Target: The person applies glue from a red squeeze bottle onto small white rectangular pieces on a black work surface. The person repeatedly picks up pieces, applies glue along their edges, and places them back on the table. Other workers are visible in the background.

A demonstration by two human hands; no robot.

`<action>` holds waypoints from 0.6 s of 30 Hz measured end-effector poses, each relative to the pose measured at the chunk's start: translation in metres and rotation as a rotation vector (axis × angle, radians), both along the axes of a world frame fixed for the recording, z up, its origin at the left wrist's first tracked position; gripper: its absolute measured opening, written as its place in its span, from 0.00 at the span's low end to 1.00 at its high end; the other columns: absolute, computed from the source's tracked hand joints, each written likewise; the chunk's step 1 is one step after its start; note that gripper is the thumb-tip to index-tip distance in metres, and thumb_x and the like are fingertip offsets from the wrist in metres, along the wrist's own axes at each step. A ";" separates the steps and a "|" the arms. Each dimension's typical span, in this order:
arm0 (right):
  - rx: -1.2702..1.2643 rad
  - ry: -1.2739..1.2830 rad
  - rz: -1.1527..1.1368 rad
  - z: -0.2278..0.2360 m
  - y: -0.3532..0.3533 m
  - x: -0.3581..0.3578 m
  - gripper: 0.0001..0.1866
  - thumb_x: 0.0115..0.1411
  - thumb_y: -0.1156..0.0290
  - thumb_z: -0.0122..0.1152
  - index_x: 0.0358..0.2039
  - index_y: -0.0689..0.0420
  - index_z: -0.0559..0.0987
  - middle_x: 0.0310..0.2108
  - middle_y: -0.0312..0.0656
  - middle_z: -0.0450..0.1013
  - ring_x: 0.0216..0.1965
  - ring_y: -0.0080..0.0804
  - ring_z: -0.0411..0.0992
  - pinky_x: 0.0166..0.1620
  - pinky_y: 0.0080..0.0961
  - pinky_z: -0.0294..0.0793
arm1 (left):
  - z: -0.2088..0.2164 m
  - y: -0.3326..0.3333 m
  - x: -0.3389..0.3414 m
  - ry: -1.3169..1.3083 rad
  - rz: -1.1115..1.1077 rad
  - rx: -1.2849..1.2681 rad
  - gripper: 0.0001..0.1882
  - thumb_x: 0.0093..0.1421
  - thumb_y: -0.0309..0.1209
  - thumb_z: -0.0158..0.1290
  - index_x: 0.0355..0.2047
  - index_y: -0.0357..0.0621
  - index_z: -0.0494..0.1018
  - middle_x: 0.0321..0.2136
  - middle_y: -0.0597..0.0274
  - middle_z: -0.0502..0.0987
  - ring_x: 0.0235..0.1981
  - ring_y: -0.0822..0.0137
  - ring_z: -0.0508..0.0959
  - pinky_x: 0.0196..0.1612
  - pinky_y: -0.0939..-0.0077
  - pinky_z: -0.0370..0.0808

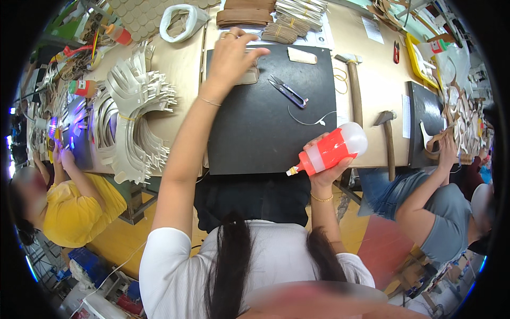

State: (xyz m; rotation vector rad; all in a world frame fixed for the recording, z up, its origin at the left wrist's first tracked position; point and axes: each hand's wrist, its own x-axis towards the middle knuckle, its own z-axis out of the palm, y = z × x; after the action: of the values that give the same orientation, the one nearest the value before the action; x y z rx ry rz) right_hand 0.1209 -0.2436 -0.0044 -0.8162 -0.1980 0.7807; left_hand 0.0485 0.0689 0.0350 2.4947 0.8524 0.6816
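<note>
In my right hand is a squeeze bottle, translucent with a red label, tilted so its nozzle points down to the left over the near edge of the black mat. My left hand reaches over the mat's far left corner, fingers apart and holding nothing that shows. Just below its fingers sits a small stack of beige pieces, partly hidden by the hand. Thread snips lie on the mat, with a small beige piece beyond them and a thin pale cord nearer me.
Pale cut strips fan out in a bundle on the left. Two hammers lie right of the mat. Brown bundles, a white-lined container and a yellow tray stand farther back. Co-workers sit on both sides.
</note>
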 end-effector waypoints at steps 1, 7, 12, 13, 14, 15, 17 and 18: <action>-0.020 -0.010 0.001 0.001 0.000 0.000 0.48 0.46 0.26 0.60 0.52 0.57 0.67 0.41 0.39 0.69 0.38 0.36 0.72 0.42 0.36 0.74 | -0.003 0.010 -0.006 0.042 -0.058 0.082 0.34 0.51 0.55 0.60 0.51 0.44 0.76 0.53 0.50 0.72 0.57 0.50 0.68 0.58 0.59 0.66; -0.009 -0.032 0.013 0.003 0.000 0.000 0.48 0.48 0.26 0.58 0.53 0.56 0.66 0.41 0.40 0.69 0.38 0.37 0.72 0.41 0.37 0.75 | -0.017 -0.001 -0.037 0.317 -0.272 0.119 0.53 0.45 0.64 0.59 0.65 0.45 0.60 0.66 0.51 0.59 0.68 0.47 0.55 0.68 0.50 0.53; -0.004 -0.037 0.049 0.003 0.001 0.002 0.47 0.49 0.26 0.57 0.53 0.56 0.66 0.40 0.41 0.69 0.37 0.37 0.72 0.40 0.36 0.75 | -0.011 -0.039 -0.063 0.228 -0.288 0.105 0.58 0.38 0.60 0.65 0.66 0.44 0.58 0.63 0.47 0.63 0.65 0.45 0.59 0.67 0.55 0.57; -0.014 -0.056 0.032 0.003 0.001 0.002 0.47 0.50 0.26 0.57 0.53 0.57 0.66 0.40 0.41 0.69 0.37 0.37 0.72 0.40 0.36 0.75 | -0.008 -0.044 -0.068 0.195 -0.290 0.047 0.57 0.38 0.53 0.69 0.66 0.43 0.58 0.61 0.46 0.64 0.64 0.46 0.61 0.66 0.57 0.59; -0.031 -0.071 0.020 0.003 0.001 0.001 0.47 0.50 0.26 0.56 0.53 0.57 0.66 0.39 0.42 0.69 0.37 0.37 0.72 0.40 0.36 0.75 | -0.004 -0.043 -0.071 0.207 -0.276 -0.015 0.55 0.39 0.51 0.69 0.65 0.43 0.58 0.60 0.46 0.64 0.63 0.46 0.62 0.65 0.57 0.60; -0.027 -0.077 0.027 0.003 0.001 0.001 0.47 0.50 0.26 0.56 0.52 0.57 0.66 0.39 0.42 0.69 0.36 0.37 0.72 0.40 0.36 0.75 | 0.001 -0.041 -0.075 0.201 -0.271 -0.062 0.54 0.40 0.48 0.69 0.65 0.43 0.58 0.60 0.47 0.64 0.61 0.46 0.63 0.64 0.57 0.61; -0.052 -0.072 -0.017 0.005 0.001 0.001 0.47 0.51 0.26 0.55 0.52 0.57 0.66 0.39 0.42 0.69 0.36 0.37 0.72 0.40 0.36 0.74 | 0.008 -0.044 -0.080 0.226 -0.260 -0.090 0.51 0.42 0.42 0.69 0.65 0.43 0.58 0.57 0.47 0.65 0.58 0.46 0.65 0.61 0.58 0.63; -0.039 -0.058 -0.021 0.006 0.002 0.002 0.47 0.51 0.26 0.54 0.52 0.57 0.66 0.39 0.42 0.69 0.36 0.37 0.72 0.40 0.36 0.74 | 0.010 -0.049 -0.081 0.256 -0.257 -0.069 0.50 0.43 0.40 0.69 0.65 0.43 0.59 0.56 0.48 0.66 0.56 0.47 0.66 0.59 0.58 0.64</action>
State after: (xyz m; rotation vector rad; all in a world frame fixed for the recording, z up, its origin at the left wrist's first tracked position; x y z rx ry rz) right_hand 0.1228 -0.2418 0.0020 -0.8773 -0.2266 0.7438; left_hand -0.0323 0.0194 0.0451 2.6014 0.6103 0.2464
